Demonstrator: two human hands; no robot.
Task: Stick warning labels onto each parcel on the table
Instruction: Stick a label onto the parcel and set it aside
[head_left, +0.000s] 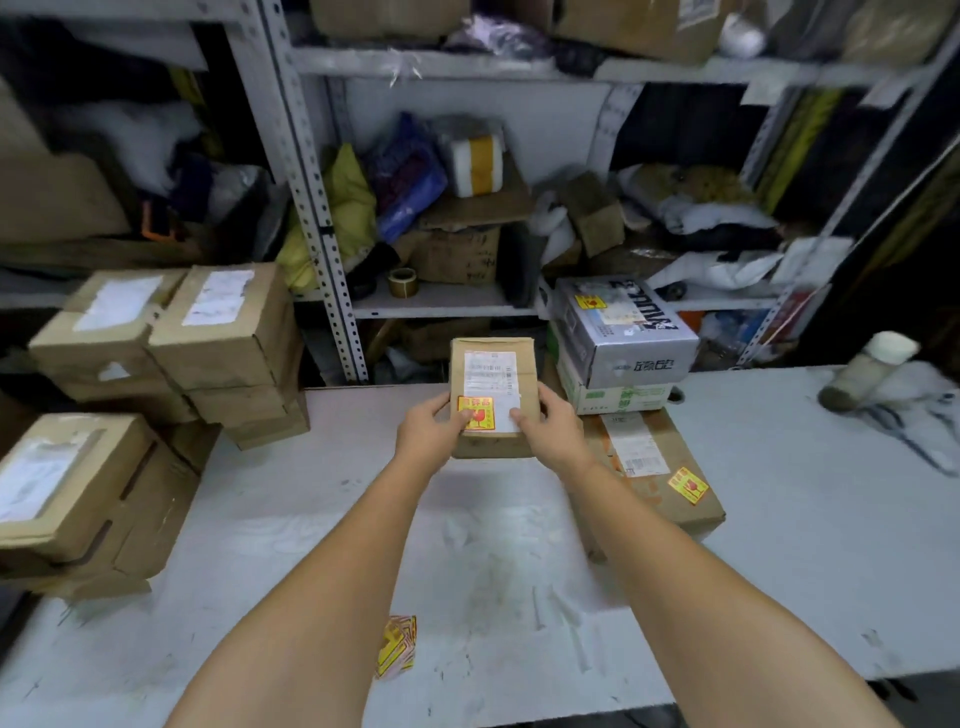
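- Both hands held a small brown cardboard parcel between them, just above the white tabletop.
- The left hand curled round the parcel's left edge, its thumb pressing on a red-and-yellow warning label stuck at the near left corner of the parcel's top.
- The right hand curled round the right edge, its thumb on the near corner of a white shipping label.
- The warning label touched the shipping label's left side. It bore red Chinese characters and a red glass symbol. The shipping label showed a barcode and print too small to read.
- Just right of the right hand lay a flat brown parcel, with its own white address slip and a tilted warning sticker.
- Beyond the right hand stood a grey-white printed box with large dark lettering I could not read and a yellow sticker on top. It sat on a green-and-white box.
- Left of the left hand were stacked brown cartons with white slips, their print blurred.
- Beside the left forearm, near the tabletop's front edge, lay a loose pile of spare warning labels.
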